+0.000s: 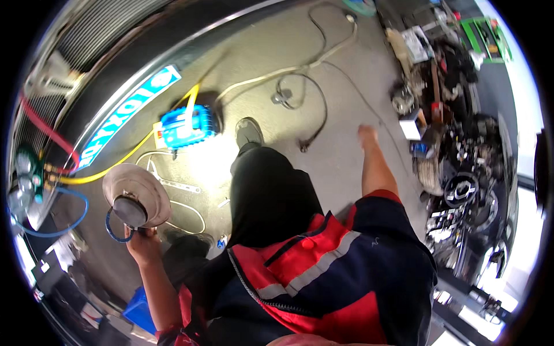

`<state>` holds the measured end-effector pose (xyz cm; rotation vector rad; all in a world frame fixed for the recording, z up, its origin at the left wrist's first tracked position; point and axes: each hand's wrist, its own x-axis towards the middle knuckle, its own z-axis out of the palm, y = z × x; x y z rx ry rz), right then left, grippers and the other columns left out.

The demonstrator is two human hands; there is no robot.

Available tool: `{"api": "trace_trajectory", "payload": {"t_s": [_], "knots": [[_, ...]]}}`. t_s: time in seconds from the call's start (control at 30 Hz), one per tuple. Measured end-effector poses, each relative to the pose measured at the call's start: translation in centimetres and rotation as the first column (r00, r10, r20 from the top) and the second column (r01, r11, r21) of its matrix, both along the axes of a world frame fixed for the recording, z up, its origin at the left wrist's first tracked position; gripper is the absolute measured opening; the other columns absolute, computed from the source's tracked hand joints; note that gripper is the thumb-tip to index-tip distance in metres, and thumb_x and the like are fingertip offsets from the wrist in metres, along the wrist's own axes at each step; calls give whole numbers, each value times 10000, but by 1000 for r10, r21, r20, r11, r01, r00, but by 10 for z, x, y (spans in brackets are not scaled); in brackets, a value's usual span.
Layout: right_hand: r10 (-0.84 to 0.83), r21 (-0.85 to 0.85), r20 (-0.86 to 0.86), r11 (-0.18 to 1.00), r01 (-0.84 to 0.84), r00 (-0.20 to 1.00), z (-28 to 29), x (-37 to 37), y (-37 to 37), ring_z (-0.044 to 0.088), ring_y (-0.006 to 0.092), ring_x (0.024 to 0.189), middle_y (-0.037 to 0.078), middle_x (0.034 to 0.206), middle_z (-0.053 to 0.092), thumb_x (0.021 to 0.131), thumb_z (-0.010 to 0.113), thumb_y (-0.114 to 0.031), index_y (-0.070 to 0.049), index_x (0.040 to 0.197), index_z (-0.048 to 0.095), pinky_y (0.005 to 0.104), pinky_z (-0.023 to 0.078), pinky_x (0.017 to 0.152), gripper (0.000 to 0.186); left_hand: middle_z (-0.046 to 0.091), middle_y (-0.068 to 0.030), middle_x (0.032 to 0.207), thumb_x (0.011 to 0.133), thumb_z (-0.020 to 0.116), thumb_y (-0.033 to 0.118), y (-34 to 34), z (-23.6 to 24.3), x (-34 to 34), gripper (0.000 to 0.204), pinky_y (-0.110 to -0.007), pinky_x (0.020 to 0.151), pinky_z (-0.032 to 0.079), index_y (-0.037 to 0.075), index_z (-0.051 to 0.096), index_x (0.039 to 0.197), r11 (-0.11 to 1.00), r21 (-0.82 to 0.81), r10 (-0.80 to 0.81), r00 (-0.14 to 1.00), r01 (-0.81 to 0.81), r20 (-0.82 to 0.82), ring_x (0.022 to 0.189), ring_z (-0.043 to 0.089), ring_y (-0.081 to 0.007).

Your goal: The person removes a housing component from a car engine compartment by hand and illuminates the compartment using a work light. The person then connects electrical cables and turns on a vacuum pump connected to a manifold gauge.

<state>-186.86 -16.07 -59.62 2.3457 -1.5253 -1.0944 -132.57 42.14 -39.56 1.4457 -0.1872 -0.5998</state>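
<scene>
My left hand point(144, 247) is closed on the underside of a round beige dish-shaped thing point(154, 199). A dark grey cylinder point(129, 212) sits on this dish, and a blue ring-shaped loop point(109, 228) hangs beside it. I cannot make out its exact kind. My right hand point(368, 135) is held out over the floor to the right, away from the other objects. Motion blurs its fingers, and nothing shows in it. Ahead of my left hand stands a blue box-shaped device point(187, 126) with a yellow bracket, beside a bright patch of light on the floor.
Pale and dark cables point(311, 63) run across the floor ahead. A metal strip with holes point(179, 185) lies near my left foot. Yellow and red hoses point(52, 135) cross the left side, near a blue sign point(130, 115). Piled vehicle parts point(456, 161) line the right side.
</scene>
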Motion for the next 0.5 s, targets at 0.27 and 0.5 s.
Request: {"api": "trace_trajectory", "payload": {"t_s": [0.27,0.5], "knots": [[-664,588,278,689,424,694,-105,75,186,509,402,1192,267,1292,511,829,630,-346,-126,1403,389,448,456,973,660,575,-95,779,809,611,90,-46,5,-7,101,-374,618,451,23,545,847,992,121,64,985,-45,-160,693,546,-256],[-808,559,277,575,597,520,-149,138,141,497,398,1205,233,1385,400,797,666,-309,-112,1415,344,451,488,933,724,608,-146,779,783,633,110,-92,19,-32,96,-410,655,477,41,567,783,511,823,-708,422,-246,566,716,585,-358]]}}
